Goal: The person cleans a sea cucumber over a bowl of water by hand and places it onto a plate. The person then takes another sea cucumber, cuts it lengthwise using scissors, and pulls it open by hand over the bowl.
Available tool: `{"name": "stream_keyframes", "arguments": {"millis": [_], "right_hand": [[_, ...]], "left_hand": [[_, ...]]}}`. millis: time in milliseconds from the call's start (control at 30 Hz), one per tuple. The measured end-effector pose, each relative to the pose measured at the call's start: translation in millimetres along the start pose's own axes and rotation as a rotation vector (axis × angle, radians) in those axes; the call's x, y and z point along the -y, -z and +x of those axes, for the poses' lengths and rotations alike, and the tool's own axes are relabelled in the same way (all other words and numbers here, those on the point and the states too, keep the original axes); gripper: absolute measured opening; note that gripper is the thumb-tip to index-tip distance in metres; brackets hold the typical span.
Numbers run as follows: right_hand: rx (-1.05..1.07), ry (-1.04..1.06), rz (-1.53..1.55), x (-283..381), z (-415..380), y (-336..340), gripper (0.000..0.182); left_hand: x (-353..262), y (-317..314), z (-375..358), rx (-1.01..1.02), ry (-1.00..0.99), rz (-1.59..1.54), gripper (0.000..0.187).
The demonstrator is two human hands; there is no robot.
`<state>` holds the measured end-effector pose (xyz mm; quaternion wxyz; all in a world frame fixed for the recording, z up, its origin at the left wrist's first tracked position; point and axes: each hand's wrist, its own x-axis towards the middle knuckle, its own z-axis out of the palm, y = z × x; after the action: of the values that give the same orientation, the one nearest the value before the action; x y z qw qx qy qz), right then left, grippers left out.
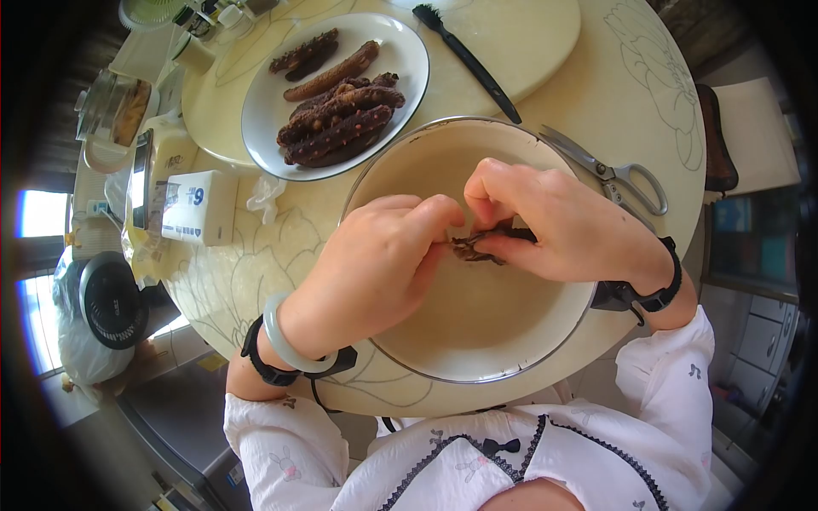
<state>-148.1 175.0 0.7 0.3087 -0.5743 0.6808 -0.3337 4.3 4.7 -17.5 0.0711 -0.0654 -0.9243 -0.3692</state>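
Over a wide cream basin [494, 336], both hands are close together. A dark brown sea cucumber [479, 246] is gripped between the thumb and fingers of my right hand [558, 226], which cover much of it. My left hand [379, 255] pinches at the near end of the same sea cucumber, fingers closed. Beyond the basin, several more sea cucumbers [341, 115] are piled on a white plate [400, 51]. Steel scissors [601, 169] with grey handles lie at the basin's right.
A black brush [469, 64] lies behind the basin, partly on the raised round turntable [537, 43]. Left of the basin are a white tissue pack [200, 207] and a crumpled plastic piece [267, 198]. Jars and containers [115, 106] crowd the far left.
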Motion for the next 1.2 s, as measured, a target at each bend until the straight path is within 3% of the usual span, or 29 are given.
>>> {"name": "stream_keyframes", "arguments": {"millis": [100, 167, 267, 667, 867, 1200], "right_hand": [[0.019, -0.033, -0.013, -1.7, -0.2, -0.5, 0.029], [-0.036, 0.110, -0.116, -6.0, -1.4, -3.6, 0.027], [-0.022, 0.139, -0.247, -8.2, -3.3, -6.1, 0.025], [0.010, 0.179, -0.172, -8.9, -2.3, -4.0, 0.024], [-0.024, 0.307, -0.152, -10.4, 0.2, -5.3, 0.017], [-0.072, 0.236, -0.178, -11.7, 0.1, -5.0, 0.013]], "left_hand": [[-0.6, -2.1, -1.0, -0.019, -0.035, 0.049, 0.025], [-2.9, -1.0, -3.2, 0.100, 0.038, 0.279, 0.022], [-9.0, 4.7, -1.9, 0.235, 0.042, 0.417, 0.016], [-2.1, 2.5, 0.2, 0.099, -0.114, 0.209, 0.008], [-2.6, 5.3, 0.4, 0.165, -0.011, 0.123, 0.010], [-2.4, 5.2, -0.4, 0.142, 0.011, 0.101, 0.018]]}}
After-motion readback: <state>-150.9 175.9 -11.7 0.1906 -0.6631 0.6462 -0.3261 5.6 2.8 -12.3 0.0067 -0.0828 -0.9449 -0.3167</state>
